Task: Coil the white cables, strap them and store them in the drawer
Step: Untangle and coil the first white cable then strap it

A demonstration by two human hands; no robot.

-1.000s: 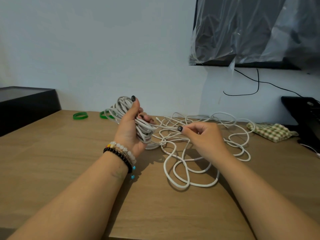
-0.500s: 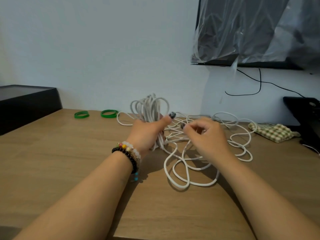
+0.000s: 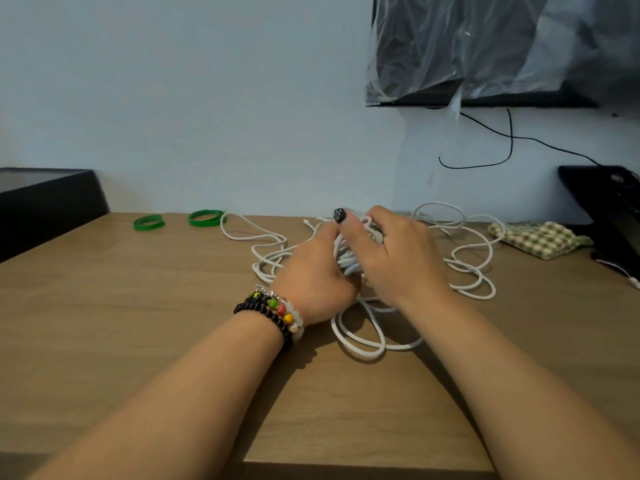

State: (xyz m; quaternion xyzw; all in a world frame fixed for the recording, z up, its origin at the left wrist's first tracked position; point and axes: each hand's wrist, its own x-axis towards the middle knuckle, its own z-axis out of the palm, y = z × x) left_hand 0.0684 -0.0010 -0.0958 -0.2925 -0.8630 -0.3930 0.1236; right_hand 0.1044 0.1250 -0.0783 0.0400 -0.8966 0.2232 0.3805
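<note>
Forearms enter from the near edge of the wooden table (image 3: 138, 341), which cuts off just below them; bare wood lies to either side, so we judge there is room to draw elbows back and to swing left.

Next out, loose loops of the white cable (image 3: 363, 344) lie on the wood under and just beyond the wrists. Above them the left hand (image 3: 311, 285), beaded bracelets (image 3: 277, 317) at its wrist, has fingers curled round a bundle of coiled turns (image 3: 346, 261), thumb up. The right hand (image 3: 398, 258) is laid against the same bundle from the other side, fingers wrapped over it. We cannot tell whether it also pinches a single strand.

Progress, as judged: coiling is partly done. A fair number of turns sit in the grip, but much slack remains spread to the right and behind the hands, and one run trails left toward the wall. Strapping has not begun. Two green bands (image 3: 206, 218) lie untouched near the far left edge, well apart from the hands. No drawer is in view.

Far side: a checked cloth (image 3: 540, 239) and a black object (image 3: 616, 216) crowd the right, near the outer loops; we expect the cable could drag on them. A black box (image 3: 45, 206) bounds the left. The wall closes the back.
</note>
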